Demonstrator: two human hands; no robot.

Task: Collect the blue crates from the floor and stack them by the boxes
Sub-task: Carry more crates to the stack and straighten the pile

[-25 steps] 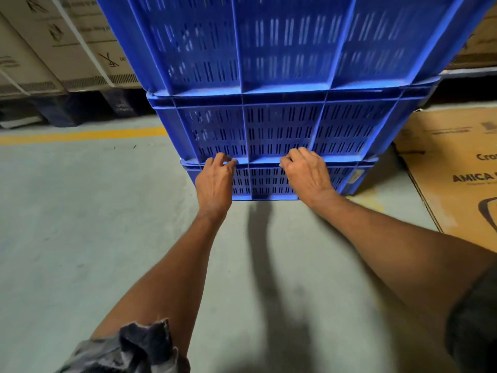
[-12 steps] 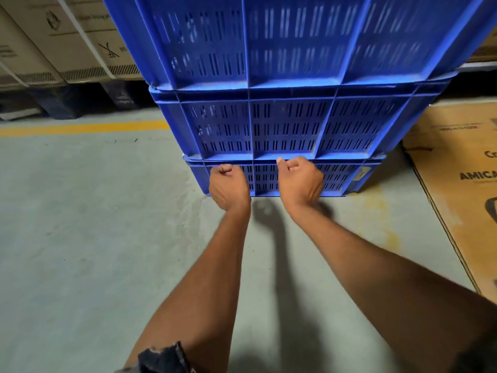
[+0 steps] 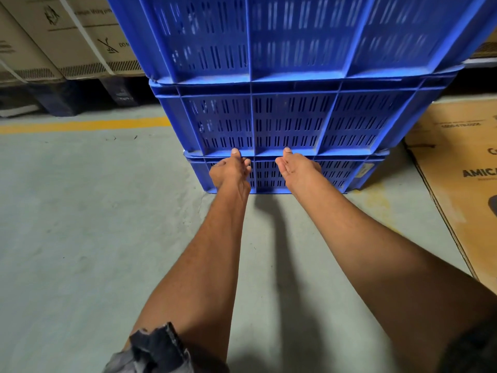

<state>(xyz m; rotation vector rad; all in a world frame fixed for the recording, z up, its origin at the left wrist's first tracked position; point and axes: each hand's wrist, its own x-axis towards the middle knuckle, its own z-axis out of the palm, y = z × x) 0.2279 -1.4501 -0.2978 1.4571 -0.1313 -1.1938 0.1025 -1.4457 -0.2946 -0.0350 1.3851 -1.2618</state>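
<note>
Three blue slotted crates stand stacked on the grey floor: top crate (image 3: 295, 36), middle crate (image 3: 349, 122), bottom crate (image 3: 341, 173). Both my arms reach forward to the seam between the middle and bottom crates. My left hand (image 3: 231, 170) is turned palm inward, its thumb up against the middle crate's lower edge and its fingers curled at the bottom crate's rim. My right hand (image 3: 298, 168) mirrors it a little to the right, with its fingers hooked at the same rim. The fingertips are partly hidden.
Strapped cardboard boxes (image 3: 67, 36) sit on dark pallets (image 3: 59, 98) at the back left, behind a yellow floor line (image 3: 80, 125). A flattened printed carton (image 3: 457, 162) lies on the floor to the right of the stack. Grey concrete stretches left and toward me.
My hands went from lying flat on the bottom crate, through fists, to palms turned inward with thumbs up at the rim. The view has drawn back slightly from the stack.
</note>
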